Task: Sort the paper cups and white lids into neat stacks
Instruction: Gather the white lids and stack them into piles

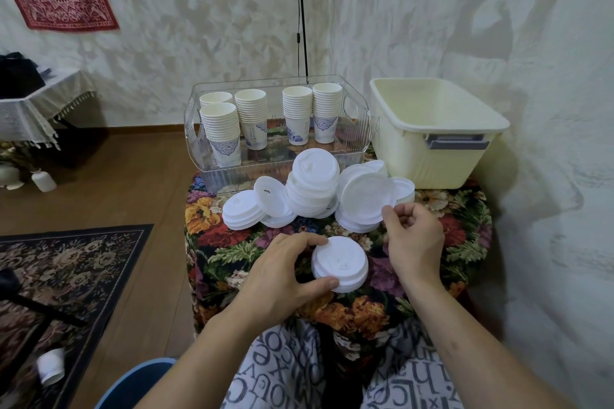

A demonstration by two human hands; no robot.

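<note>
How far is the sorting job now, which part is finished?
Done: the paper cups stand in stacks inside the clear bin. In hand: the left hand holds a small lid stack; the right hand pinches a loose lid. Left: the lid pile behind is untidy.

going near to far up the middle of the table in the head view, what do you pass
lid stack held by left hand → loose lid pile → clear bin of cup stacks → wall

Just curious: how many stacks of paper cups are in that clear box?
5 in the clear box: back-left, front-left, middle-left, middle-right, right. None seems hidden.
</note>
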